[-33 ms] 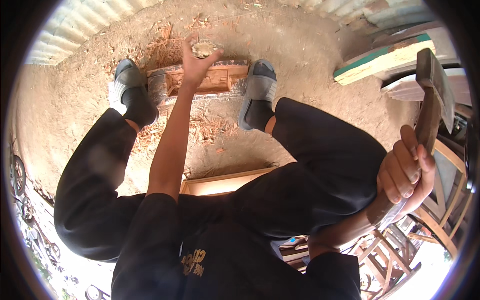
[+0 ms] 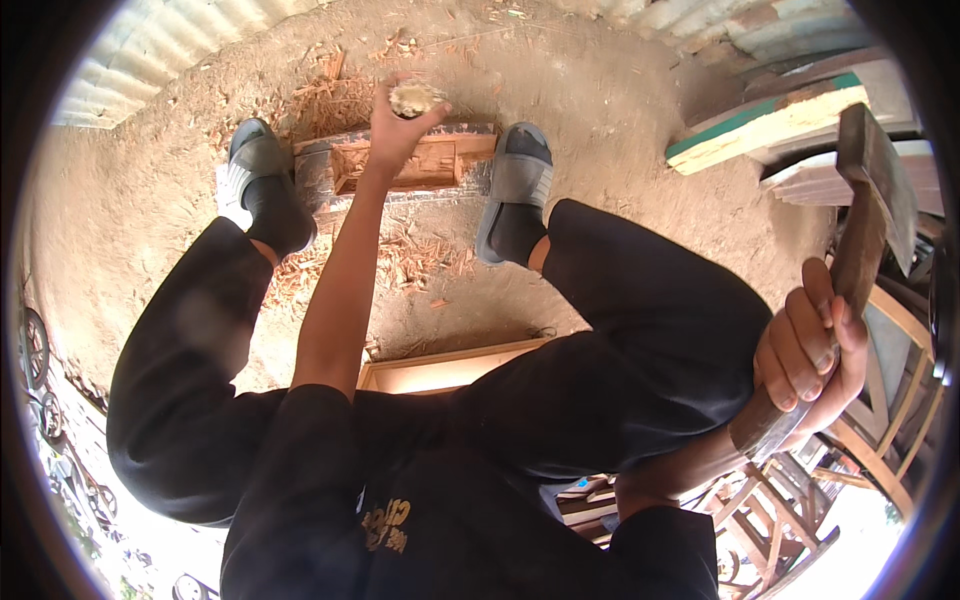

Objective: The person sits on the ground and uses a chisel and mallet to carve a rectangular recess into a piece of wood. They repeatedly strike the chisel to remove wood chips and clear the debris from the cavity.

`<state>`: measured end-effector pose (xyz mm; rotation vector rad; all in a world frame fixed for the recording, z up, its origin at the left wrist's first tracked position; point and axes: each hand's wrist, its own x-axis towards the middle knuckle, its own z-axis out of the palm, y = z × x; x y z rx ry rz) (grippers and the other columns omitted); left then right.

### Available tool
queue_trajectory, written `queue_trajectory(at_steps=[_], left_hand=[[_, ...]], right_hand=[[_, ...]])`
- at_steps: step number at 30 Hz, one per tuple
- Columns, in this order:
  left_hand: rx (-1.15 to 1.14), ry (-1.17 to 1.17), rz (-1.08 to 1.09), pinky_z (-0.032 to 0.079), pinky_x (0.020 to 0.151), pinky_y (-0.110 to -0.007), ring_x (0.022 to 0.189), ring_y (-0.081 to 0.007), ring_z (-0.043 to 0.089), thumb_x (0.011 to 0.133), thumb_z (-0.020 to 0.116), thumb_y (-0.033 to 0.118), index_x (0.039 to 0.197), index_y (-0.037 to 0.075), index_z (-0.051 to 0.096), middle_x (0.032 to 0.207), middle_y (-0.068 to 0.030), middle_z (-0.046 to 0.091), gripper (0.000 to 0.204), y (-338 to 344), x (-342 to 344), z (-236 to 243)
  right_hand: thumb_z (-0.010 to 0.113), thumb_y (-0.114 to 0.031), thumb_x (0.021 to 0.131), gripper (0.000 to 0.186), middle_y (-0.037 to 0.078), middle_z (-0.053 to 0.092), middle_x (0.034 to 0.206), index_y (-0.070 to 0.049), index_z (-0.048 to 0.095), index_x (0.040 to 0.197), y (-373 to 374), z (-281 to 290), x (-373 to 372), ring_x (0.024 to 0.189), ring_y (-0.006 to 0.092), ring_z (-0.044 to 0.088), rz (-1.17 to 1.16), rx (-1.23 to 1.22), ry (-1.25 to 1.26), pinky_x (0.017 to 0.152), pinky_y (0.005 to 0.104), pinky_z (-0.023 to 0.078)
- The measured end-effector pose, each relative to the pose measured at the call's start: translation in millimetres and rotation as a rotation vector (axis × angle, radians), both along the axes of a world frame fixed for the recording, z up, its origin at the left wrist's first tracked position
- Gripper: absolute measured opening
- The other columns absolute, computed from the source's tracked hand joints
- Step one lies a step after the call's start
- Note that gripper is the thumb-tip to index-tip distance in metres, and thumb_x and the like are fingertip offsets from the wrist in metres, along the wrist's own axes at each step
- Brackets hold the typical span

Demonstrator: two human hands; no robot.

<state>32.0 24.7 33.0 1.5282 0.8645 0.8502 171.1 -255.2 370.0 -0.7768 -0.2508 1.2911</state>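
Note:
My left hand point(image 2: 398, 130) reaches forward, with fingers and thumb curved around a round, pale thing with a rough, frayed top point(image 2: 415, 98). The lower part of that thing is hidden. Just below this hand lies a wooden block point(image 2: 316, 172) with a rectangular hollow point(image 2: 430, 168) cut into it, held between my two sandalled feet. At the far right, my right hand point(image 2: 812, 345) is wrapped round the wooden handle of an adze point(image 2: 862, 235). The adze's head is up and its flat metal blade point(image 2: 898, 215) slants down to the right, well away from the block.
Wood chips point(image 2: 420, 260) are scattered on the dirt floor around the block. Planks, one with green and cream paint point(image 2: 765, 125), are stacked at the upper right. Wooden frames point(image 2: 775, 515) stand behind my right arm. Corrugated sheets point(image 2: 180, 60) border the far side.
The fingers and thumb of my left hand have closed in around the round pale thing. My right hand and the adze have hardly moved.

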Motion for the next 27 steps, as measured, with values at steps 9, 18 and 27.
queue_trajectory(at_steps=[9,18,27], left_hand=[[-0.385,0.213,-0.204,0.044,0.05,-0.023,0.056,-0.0066,0.053,0.069,0.076,0.033,0.064,0.004,0.059,0.061,-0.0045,0.059,0.034,47,28,-30],[-0.325,-0.201,-0.093,0.043,0.049,-0.025,0.055,-0.0082,0.053,0.077,0.065,0.014,0.074,0.0,0.06,0.069,-0.0042,0.061,0.016,41,67,-26],[-0.271,-0.287,0.161,0.046,0.071,-0.024,0.084,-0.0111,0.056,0.077,0.059,-0.001,0.099,0.0,0.057,0.09,-0.0029,0.061,0.022,43,85,-76]], right_hand=[[0.04,-0.012,0.093,0.016,0.001,0.037,0.057,-0.007,0.029,0.083,18,40,25,0.034,0.0068,0.037,0.18,-0.081,-0.33,0.03,0.0225,0.039],[0.043,-0.011,0.091,0.014,-0.002,0.034,0.056,-0.007,0.033,0.083,120,-37,67,0.036,0.004,0.034,-0.003,-0.377,-0.509,0.033,0.0169,0.036],[0.052,-0.018,0.085,0.019,-0.002,0.037,0.055,-0.004,0.04,0.088,206,-125,47,0.037,0.0039,0.035,0.078,-0.726,-0.476,0.034,0.0185,0.034]])
